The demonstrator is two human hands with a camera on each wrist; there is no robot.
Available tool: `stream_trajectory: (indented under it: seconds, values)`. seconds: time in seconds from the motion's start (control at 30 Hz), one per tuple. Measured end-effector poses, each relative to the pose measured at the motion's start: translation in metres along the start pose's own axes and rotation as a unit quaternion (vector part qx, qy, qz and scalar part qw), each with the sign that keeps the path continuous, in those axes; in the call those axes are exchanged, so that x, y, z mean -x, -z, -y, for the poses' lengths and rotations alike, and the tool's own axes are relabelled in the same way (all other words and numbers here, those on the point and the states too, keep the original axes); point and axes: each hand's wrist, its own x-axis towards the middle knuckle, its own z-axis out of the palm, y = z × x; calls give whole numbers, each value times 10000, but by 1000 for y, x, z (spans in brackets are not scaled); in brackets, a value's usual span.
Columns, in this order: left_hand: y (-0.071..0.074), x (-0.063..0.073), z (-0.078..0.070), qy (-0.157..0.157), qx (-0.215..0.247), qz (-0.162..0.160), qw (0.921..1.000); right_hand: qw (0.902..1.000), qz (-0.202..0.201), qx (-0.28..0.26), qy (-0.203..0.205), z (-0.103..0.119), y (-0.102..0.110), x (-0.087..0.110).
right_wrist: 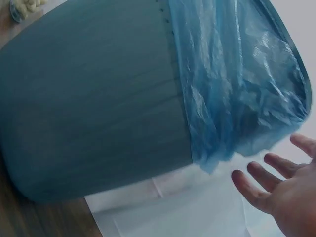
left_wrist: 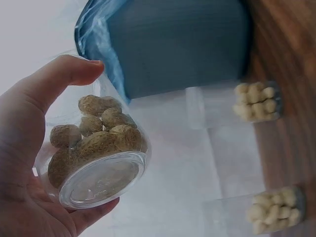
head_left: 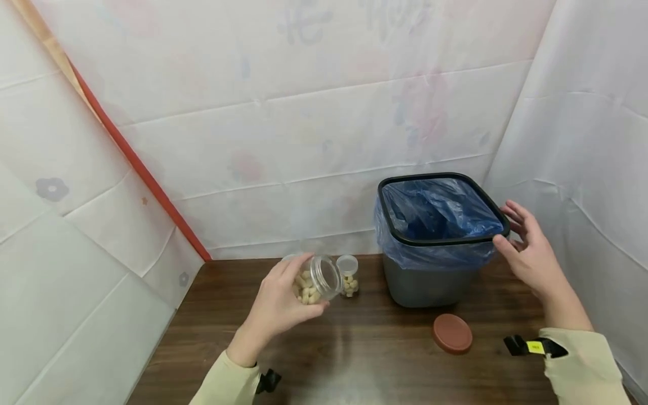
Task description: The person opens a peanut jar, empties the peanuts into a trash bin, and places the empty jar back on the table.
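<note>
My left hand (head_left: 278,301) grips a clear jar (head_left: 326,277) partly filled with peanuts (left_wrist: 96,133). The jar is tilted, its uncovered mouth facing right toward the trash bin (head_left: 425,287). In the left wrist view, the thumb lies along one side of the jar and the peanuts rest near its base. A blue plastic bag (head_left: 440,253) lines the grey bin, folded over beneath a black rim. Beside the bin's right corner, my right hand (head_left: 531,259) has its fingers spread; in the right wrist view the fingertips (right_wrist: 239,177) are close to the bag's edge.
A clear container of pale nuts (head_left: 349,285) stands behind the held jar; another similar container (left_wrist: 274,210) shows in the left wrist view. A reddish-brown round lid (head_left: 452,333) lies on the wooden table (head_left: 374,360) before the bin. White sheeting (head_left: 314,140) hangs behind.
</note>
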Motion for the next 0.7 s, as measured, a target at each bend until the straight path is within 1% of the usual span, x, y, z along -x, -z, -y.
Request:
stream_trajectory:
  seconds: [0.13,0.2,0.33,0.43,0.57,0.7]
  values:
    - [8,-19,-2,17,-4,68,10000,9983,109,576,-78,10,-4,-16]
    - [12,-27,-4,25,5,120,9999,9969,176,752,-145,14,-6,-22]
    - [15,-42,-9,55,49,210,9998,9955,275,836,-344,20,-5,-30]
    - [17,-49,-12,103,100,263,9995,9942,402,872,-478,23,-3,-35]
    - [19,-60,-15,174,197,319,9991,9909,568,1083,-556,26,-3,-40]
    - [20,-73,-16,113,315,318,9989,9867,688,1314,-663,29,-3,-41]
